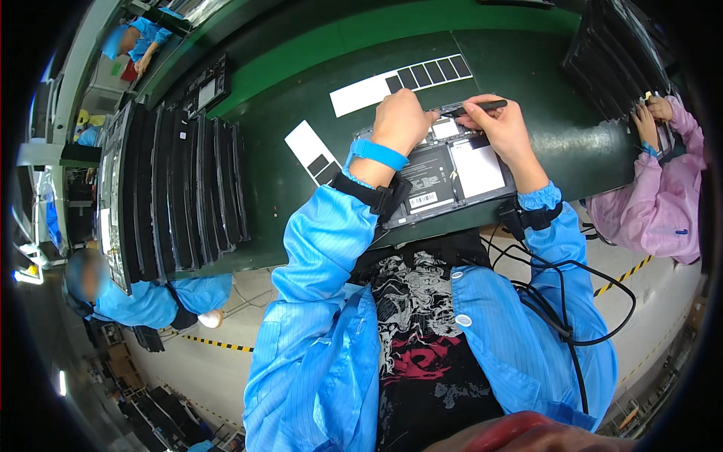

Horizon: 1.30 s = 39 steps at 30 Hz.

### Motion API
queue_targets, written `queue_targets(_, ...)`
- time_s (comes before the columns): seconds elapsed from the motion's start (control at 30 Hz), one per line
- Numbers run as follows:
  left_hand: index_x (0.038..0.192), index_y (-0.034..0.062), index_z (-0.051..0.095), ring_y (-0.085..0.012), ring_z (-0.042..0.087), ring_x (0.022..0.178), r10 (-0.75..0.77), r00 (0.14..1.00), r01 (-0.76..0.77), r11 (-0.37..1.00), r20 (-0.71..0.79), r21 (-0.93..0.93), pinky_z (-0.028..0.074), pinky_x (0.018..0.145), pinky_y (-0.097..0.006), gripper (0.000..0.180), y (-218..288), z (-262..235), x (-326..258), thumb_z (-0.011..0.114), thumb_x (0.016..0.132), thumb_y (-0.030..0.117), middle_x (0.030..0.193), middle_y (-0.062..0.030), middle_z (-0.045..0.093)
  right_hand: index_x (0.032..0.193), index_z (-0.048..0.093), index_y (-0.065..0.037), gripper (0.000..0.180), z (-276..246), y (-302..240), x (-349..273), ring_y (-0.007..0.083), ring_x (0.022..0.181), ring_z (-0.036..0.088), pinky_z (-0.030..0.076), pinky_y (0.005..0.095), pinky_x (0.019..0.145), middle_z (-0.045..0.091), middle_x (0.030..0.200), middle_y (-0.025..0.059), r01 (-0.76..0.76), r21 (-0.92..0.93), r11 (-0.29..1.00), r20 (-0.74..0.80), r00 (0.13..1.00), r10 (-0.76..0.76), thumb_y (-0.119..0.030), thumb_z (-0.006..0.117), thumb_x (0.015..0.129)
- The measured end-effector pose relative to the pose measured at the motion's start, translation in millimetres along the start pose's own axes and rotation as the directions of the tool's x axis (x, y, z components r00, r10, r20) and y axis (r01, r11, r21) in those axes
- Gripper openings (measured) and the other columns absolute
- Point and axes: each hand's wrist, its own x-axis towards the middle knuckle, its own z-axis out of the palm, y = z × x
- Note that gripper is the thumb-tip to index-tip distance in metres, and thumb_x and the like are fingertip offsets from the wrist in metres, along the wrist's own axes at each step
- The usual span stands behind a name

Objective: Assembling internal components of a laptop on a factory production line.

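Observation:
An opened laptop base (399, 217) lies in front of me, its inside facing up. A dark battery (428, 181) with a label and a white panel (479, 172) show in its near half. My right hand (503, 134) is closed round slim black tweezers (482, 108), whose tip points left over the laptop's far part. Just left of that tip, my left hand (403, 123) bends over the far left of the base, fingertips drawn together. Whatever those fingertips pinch is too small or hidden to make out.
Beyond the laptop lies a white sheet with black rectangles (361, 98); a smaller one (305, 147) is to the left. Stacked laptop parts (177, 196) stand far left, more (614, 60) at far right. A person in a pink sleeve (640, 211) works at right. Black cables (561, 324) hang by my right arm.

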Motion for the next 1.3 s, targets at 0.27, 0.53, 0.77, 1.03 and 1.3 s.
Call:
queue_targets(0.27,0.079,-0.0004,0.070,-0.0317,0.068,0.079,-0.114,0.975,0.087,0.986,0.192,0.146,0.053,0.071,-0.039,0.048,-1,-14,14,0.074,0.070,0.046,0.077,-0.0161,0.069,0.100,0.061,0.007,0.022,4,0,-3,0.0177,0.081,0.068,0.055,0.0239,0.069,0.066,0.088,0.0125,0.095,0.030,0.995,-0.091,0.992,-0.092,-0.013,0.062,0.089)
queue_targets(0.53,0.076,0.0013,0.062,-0.0327,0.062,0.076,0.201,0.888,-0.244,0.968,-0.414,-0.053,0.047,0.065,-0.039,0.027,-58,-26,-103,0.066,0.082,0.027,0.085,-0.0148,0.066,0.101,0.062,0.007,0.023,0,-20,-34,0.0214,0.085,0.068,0.055,0.0272,0.073,0.066,0.092,0.0137,0.161,0.055,0.985,-0.157,0.976,-0.150,-0.014,0.060,0.091)
queue_targets(0.77,0.124,0.0059,0.054,-0.0359,0.041,0.127,0.169,0.923,-0.099,0.972,-0.345,0.212,0.032,0.103,-0.046,0.053,-152,3,-198,0.069,0.080,0.032,0.129,-0.0115,0.053,0.100,0.065,0.003,0.022,63,-13,-88,0.0109,0.084,0.059,0.048,0.0237,0.075,0.066,0.093,0.0066,0.101,-0.099,0.990,-0.046,0.993,-0.106,-0.016,0.064,0.089)
queue_targets(1.03,0.119,0.0046,0.058,-0.0305,0.048,0.116,0.138,0.863,-0.135,0.990,-0.486,0.042,0.037,0.094,-0.047,0.056,-164,1,-175,0.068,0.078,0.042,0.125,-0.0102,0.055,0.089,0.070,-0.003,0.024,184,6,-42,0.0243,0.111,0.059,0.035,0.0407,0.101,0.070,0.085,0.0160,0.321,-0.525,0.788,0.232,0.945,-0.231,-0.025,0.062,0.084)
queue_targets(1.3,0.122,0.0056,0.056,-0.0361,0.045,0.119,0.171,0.821,-0.031,0.966,-0.545,0.257,0.035,0.096,-0.050,0.069,-162,18,-171,0.067,0.074,0.054,0.127,-0.0136,0.053,0.086,0.070,-0.003,0.026,193,24,-40,0.0237,0.121,0.052,0.024,0.0449,0.108,0.069,0.074,0.0110,0.391,-0.632,0.669,0.243,0.920,-0.308,-0.027,0.060,0.085)
